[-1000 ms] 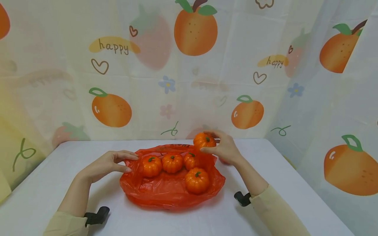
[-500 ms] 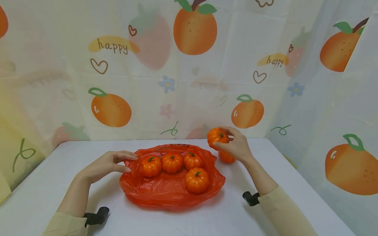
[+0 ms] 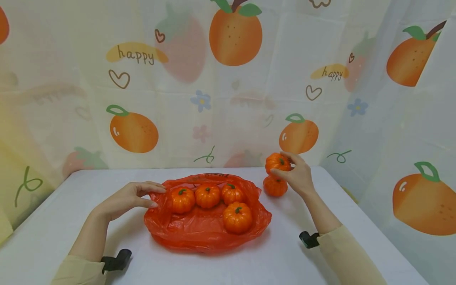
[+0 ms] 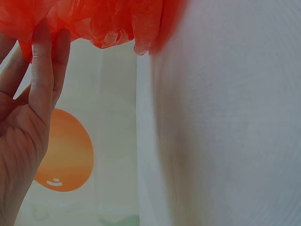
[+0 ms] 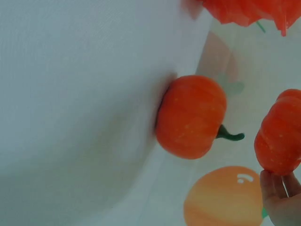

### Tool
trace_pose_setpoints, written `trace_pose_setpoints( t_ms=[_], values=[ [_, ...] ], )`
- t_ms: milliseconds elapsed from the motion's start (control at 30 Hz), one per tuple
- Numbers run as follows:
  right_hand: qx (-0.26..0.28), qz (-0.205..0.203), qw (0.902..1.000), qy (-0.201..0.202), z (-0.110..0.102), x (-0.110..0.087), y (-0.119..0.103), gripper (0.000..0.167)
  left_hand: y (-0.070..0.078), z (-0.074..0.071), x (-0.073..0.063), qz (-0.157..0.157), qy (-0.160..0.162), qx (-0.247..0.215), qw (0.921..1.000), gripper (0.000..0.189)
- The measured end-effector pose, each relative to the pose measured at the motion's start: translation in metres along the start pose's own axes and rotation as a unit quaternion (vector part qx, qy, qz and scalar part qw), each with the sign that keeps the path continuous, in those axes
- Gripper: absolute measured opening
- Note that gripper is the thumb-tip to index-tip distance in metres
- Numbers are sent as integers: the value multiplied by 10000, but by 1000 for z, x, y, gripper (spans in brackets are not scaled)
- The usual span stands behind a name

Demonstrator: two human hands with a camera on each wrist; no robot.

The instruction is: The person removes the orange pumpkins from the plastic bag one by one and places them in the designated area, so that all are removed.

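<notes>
Handling one pumpkin [image 3: 276, 162], apparently a transfer step: fingers of right hand [image 3: 301, 175] grasp it right of red bag [image 3: 197, 238], left hand [image 3: 122, 200] pinches bag edge, next move probably needing clearance from second pumpkin [image 3: 275, 187] on tabletop [image 3: 278, 263]

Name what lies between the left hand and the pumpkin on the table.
The red bag, with four pumpkins in it, as the head view shows.

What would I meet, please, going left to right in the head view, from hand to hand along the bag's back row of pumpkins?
Left hand, left back-row pumpkin, middle back-row pumpkin, right back-row pumpkin, held pumpkin, right hand.
</notes>
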State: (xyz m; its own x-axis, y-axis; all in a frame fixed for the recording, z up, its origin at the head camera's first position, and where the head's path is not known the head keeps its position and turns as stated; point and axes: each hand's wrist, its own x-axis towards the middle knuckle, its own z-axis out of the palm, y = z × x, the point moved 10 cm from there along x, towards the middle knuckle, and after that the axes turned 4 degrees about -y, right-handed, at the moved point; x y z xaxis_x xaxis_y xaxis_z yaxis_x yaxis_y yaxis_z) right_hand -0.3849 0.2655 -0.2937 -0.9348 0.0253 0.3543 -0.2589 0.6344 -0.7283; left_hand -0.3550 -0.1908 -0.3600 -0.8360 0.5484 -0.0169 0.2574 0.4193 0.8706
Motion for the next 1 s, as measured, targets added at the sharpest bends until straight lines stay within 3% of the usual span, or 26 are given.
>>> trace_pose_setpoints(
  t_ms=[333,1000],
  values=[
    [25,475,9985,282,-14,-1,33,68,0,0,0,30,-5,8,10000,41],
    [-180,1065,9899,914,-26,-5,70,70,1,2,0,-1,-31,-25,10000,42]
  ],
)
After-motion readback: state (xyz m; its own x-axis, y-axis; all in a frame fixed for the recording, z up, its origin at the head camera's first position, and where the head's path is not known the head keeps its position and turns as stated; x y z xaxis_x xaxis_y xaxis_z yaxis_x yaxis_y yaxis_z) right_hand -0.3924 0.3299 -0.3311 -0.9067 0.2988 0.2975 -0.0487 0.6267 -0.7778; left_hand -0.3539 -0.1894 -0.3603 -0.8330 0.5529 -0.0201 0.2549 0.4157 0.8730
